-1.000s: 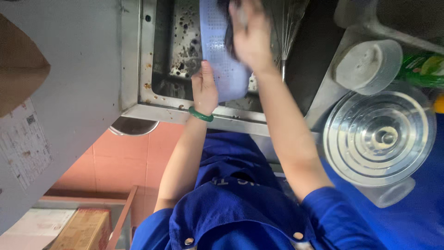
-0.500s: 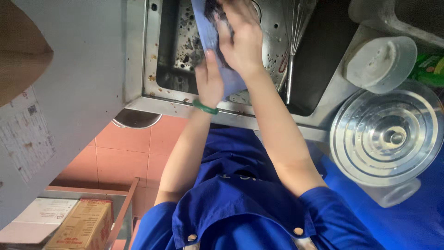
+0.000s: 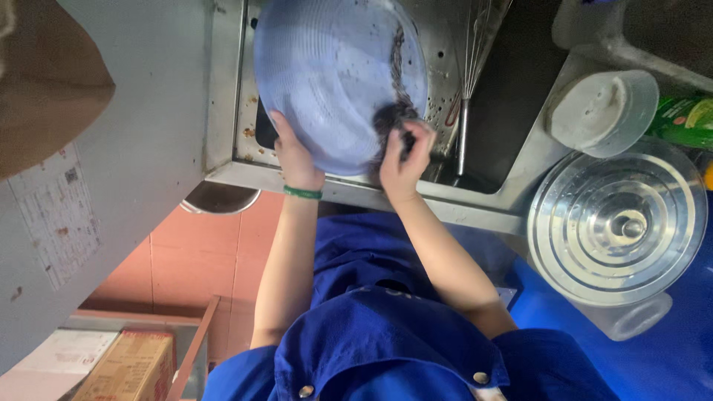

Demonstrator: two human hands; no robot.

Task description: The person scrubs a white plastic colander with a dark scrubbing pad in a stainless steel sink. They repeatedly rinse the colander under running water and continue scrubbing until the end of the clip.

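Strainer basket (image 3: 338,74), pale blue ribbed plastic and round, is held tilted over the steel sink (image 3: 230,96), with its hollow side facing the camera. A dark streak of residue runs down its inner wall toward the right hand.

Left hand (image 3: 293,152): fingers curled over the lower rim of the basket, gripping the edge, palm behind the wall. A green band (image 3: 302,193) sits on the wrist just below the hand.

Right hand (image 3: 405,160): fingers bunched around a dark scouring pad (image 3: 390,119), pressing it against the inside of the basket at the foot of the dark streak. The two hands are near each other along the same lower rim, not touching.

Just beyond the right hand, a wire whisk (image 3: 468,89) hangs with its handle down inside the sink. Further out past the right hand, on the sink surround, stands a white lidded tub (image 3: 601,111), touching a large ribbed steel lid (image 3: 616,226) that rests on a clear plastic container (image 3: 631,319). A green bottle (image 3: 683,119) lies beyond the tub.

Past the left hand, a steel bowl (image 3: 219,199) shows under the sink edge. Well apart from it, low down, a cardboard box (image 3: 126,367) sits on a shelf over orange floor tiles (image 3: 186,260).

Both forearms emerge from a blue buttoned jacket (image 3: 386,334).
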